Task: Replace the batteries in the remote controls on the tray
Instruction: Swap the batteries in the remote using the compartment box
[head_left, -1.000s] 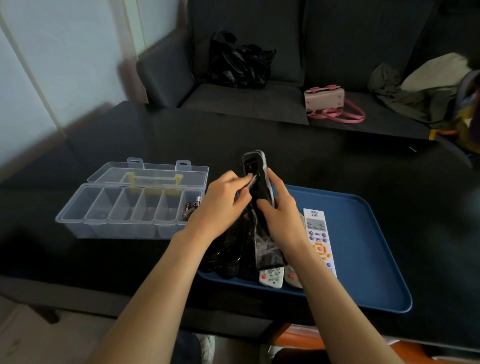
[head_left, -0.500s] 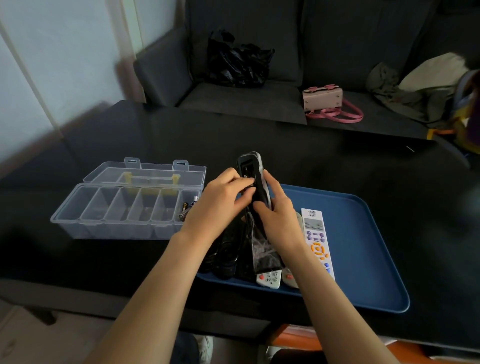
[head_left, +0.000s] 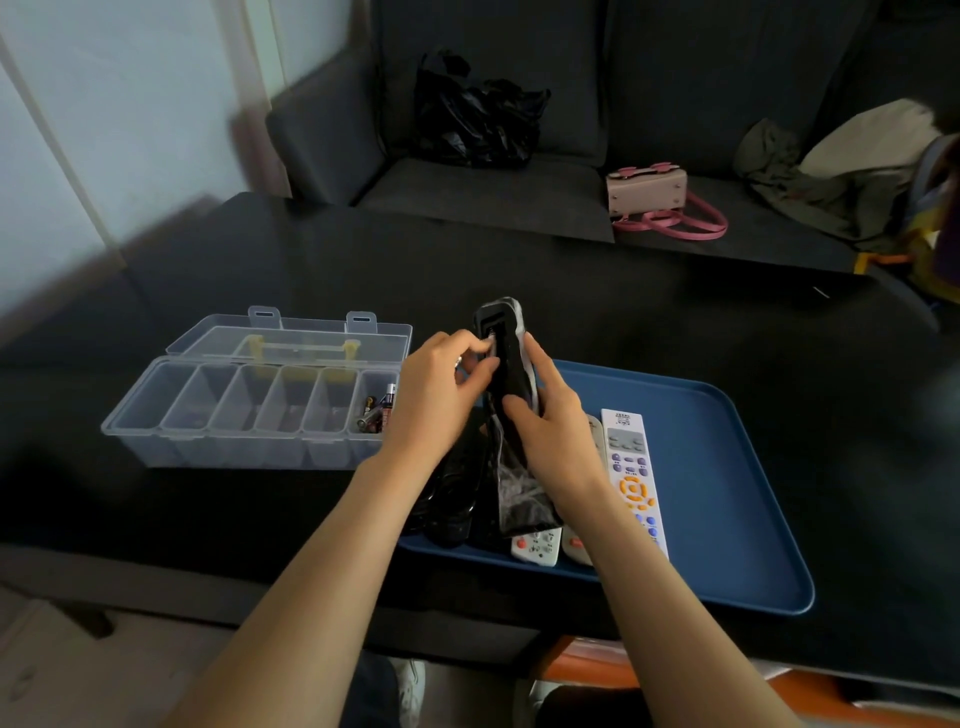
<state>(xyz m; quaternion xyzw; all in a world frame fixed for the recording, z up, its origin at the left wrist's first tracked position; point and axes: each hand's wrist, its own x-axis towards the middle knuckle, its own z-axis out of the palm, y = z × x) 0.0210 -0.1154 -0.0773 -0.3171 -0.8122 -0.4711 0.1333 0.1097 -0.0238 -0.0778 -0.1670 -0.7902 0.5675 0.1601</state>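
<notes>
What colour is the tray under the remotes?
Blue; the tray shows clearly in the head view.

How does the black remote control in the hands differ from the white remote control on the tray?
The black remote control is held upright above the blue tray; the white remote control lies flat on it. The black one shows its back, wrapped in clear plastic; the white one shows coloured buttons. Both are long and narrow.
</notes>
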